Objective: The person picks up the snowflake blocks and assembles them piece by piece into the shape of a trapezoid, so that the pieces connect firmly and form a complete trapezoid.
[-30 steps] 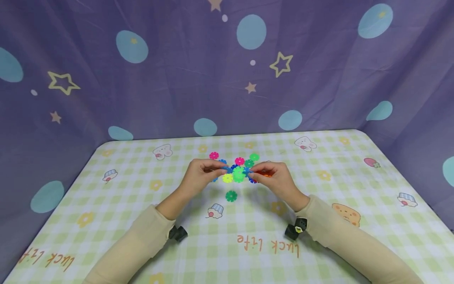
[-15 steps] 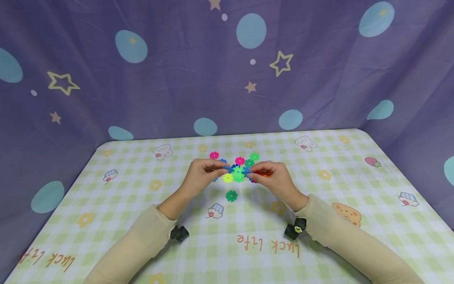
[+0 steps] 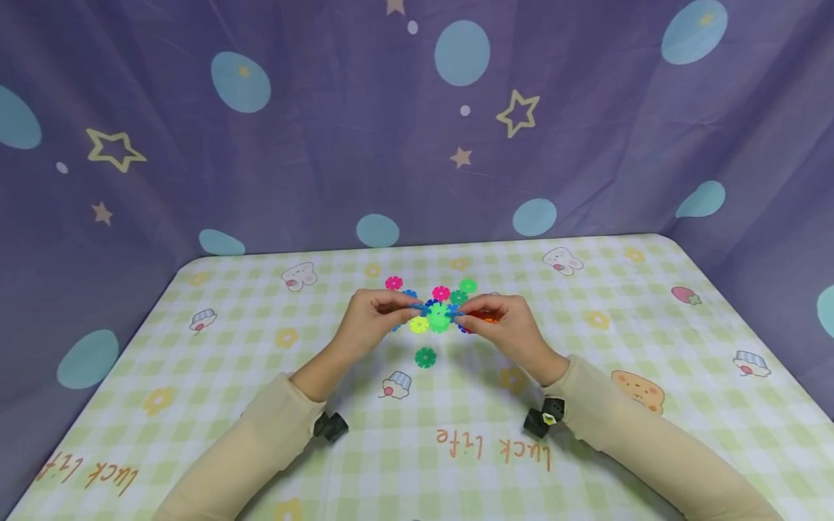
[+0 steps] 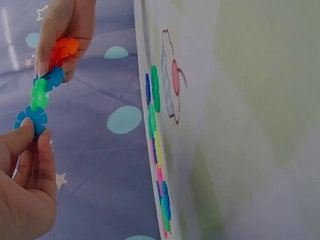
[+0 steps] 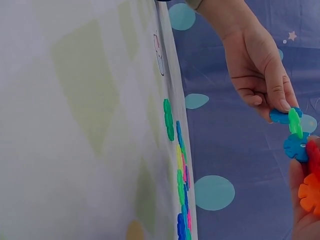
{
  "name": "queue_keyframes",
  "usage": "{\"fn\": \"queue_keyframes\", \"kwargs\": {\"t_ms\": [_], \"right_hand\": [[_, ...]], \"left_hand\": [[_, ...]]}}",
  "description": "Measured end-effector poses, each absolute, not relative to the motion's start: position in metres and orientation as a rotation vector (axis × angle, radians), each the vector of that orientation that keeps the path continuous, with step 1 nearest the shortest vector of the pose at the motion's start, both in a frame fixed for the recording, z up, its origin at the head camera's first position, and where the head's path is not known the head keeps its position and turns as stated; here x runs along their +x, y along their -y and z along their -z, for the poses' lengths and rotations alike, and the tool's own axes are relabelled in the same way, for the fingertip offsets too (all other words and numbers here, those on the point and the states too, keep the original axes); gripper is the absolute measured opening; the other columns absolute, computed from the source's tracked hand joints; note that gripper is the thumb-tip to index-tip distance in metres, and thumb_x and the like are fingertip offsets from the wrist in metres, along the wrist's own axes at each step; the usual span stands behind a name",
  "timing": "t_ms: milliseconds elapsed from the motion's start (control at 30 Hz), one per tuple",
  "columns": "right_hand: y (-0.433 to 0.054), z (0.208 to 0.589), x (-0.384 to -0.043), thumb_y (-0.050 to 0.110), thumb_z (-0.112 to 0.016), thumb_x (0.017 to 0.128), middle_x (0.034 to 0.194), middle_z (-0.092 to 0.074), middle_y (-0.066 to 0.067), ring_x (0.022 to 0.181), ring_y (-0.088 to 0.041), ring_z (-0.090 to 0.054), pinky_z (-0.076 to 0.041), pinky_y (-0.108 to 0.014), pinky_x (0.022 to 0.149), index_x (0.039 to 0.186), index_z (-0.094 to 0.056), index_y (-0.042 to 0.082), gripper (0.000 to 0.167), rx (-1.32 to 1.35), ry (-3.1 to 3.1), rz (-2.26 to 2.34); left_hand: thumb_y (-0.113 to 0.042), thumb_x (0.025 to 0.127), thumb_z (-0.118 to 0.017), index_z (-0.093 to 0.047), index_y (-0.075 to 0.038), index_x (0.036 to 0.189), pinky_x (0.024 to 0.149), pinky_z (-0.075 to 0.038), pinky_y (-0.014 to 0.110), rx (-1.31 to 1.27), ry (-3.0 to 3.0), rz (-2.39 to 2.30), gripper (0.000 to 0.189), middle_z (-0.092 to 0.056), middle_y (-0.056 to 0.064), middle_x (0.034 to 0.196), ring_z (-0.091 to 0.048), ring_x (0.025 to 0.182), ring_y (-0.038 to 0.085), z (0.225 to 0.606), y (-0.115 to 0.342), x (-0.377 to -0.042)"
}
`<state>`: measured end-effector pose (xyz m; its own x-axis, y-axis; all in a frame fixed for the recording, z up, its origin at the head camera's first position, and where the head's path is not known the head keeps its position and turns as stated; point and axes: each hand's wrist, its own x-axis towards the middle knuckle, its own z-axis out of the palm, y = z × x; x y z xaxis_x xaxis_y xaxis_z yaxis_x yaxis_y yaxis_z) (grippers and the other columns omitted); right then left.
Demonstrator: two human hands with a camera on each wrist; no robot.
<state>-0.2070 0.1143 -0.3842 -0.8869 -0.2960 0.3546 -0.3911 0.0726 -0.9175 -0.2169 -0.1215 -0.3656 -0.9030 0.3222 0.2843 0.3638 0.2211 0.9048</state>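
Observation:
Both hands hold a short chain of plastic snowflake discs above the table. My left hand pinches a blue snowflake disc at one end between thumb and fingers. A light green disc sits slotted between this and a second blue disc. My right hand grips that second blue disc with thumb and fingertips. Beyond it, a red disc and an orange disc show in the right hand, partly hidden by its fingers.
Several loose discs lie on the checked tablecloth under and behind the hands, among them a yellow disc and a pink disc. A dark green disc lies nearer. A purple curtain hangs behind the table.
Both hands keep almost the same place and grip on the discs. The left fingertips have shifted very slightly to the right.

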Motion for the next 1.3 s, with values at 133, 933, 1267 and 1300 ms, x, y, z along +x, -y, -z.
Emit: {"fn": "queue_keyframes", "kwargs": {"t_ms": [133,933,1267,1300], "right_hand": [[-0.114,0.384,-0.207,0.002,-0.072,0.081,0.088,-0.069,-0.018,0.074,-0.036,-0.065,-0.056,-0.028,0.068,0.090,-0.071,-0.003,0.011,0.710,2.248,-1.959],[-0.112,0.353,-0.191,-0.007,-0.068,0.082,0.084,-0.067,-0.022,0.066,-0.009,-0.063,-0.055,-0.025,0.066,0.088,-0.068,-0.011,0.008,0.704,2.243,-1.931],[-0.116,0.373,-0.204,-0.002,-0.070,0.082,0.083,-0.069,-0.016,0.067,-0.013,-0.064,-0.055,-0.026,0.065,0.087,-0.071,-0.004,0.006,0.727,2.217,-1.930],[-0.115,0.370,-0.202,-0.003,-0.070,0.082,0.083,-0.069,-0.016,0.067,-0.012,-0.064,-0.055,-0.026,0.065,0.087,-0.071,-0.005,0.006,0.739,2.212,-1.922]], "left_hand": [[-0.006,0.083,-0.071,-0.074,0.002,0.094,0.062,-0.054,0.034,-0.669,2.419,1.825,0.013,-0.071,0.015,0.089,-0.063,0.069,0.010,0.365,0.121,-0.215],[-0.004,0.083,-0.071,-0.073,0.005,0.091,0.066,-0.056,0.034,-0.648,2.368,1.866,0.012,-0.071,0.019,0.088,-0.065,0.068,0.009,0.364,0.115,-0.213],[-0.005,0.083,-0.071,-0.073,0.003,0.090,0.065,-0.056,0.035,-0.618,2.389,1.850,0.012,-0.071,0.017,0.087,-0.064,0.067,0.010,0.363,0.114,-0.211],[-0.005,0.083,-0.071,-0.074,0.003,0.090,0.065,-0.056,0.037,-0.614,2.392,1.848,0.011,-0.071,0.017,0.087,-0.064,0.067,0.010,0.362,0.114,-0.211]]}}
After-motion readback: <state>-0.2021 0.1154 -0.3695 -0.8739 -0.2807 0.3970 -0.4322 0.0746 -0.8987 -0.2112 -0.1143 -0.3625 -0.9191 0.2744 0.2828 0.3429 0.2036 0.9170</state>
